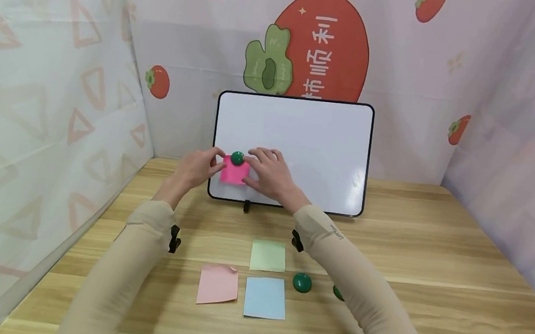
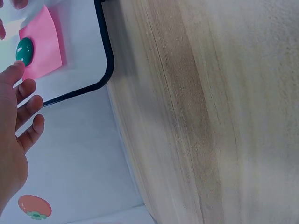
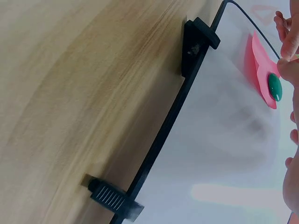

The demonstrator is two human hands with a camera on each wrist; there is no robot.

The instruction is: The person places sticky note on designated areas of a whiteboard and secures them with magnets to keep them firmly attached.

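Observation:
A bright pink sticky note (image 1: pixel 234 173) is on the white board (image 1: pixel 308 149), with a round green magnet (image 1: pixel 237 158) at its top edge. My left hand (image 1: pixel 195 169) is at the note's left side, its fingertips right at the upper corner near the magnet, fingers loosely bent. From the right, my right hand (image 1: pixel 270 174) reaches in with spread fingers, index tip close to the magnet and thumb lower by the note's right edge. In the right wrist view the note (image 3: pixel 261 70) bows out from the board below the magnet (image 3: pixel 274 87).
On the wooden table (image 1: pixel 407 236) lie a green note (image 1: pixel 268 256), a pink note (image 1: pixel 218 285) and a blue note (image 1: pixel 266 297). A green magnet (image 1: pixel 301 283) sits beside them; another (image 1: pixel 338 292) is partly behind my right sleeve. Black feet (image 3: pixel 198 44) support the board.

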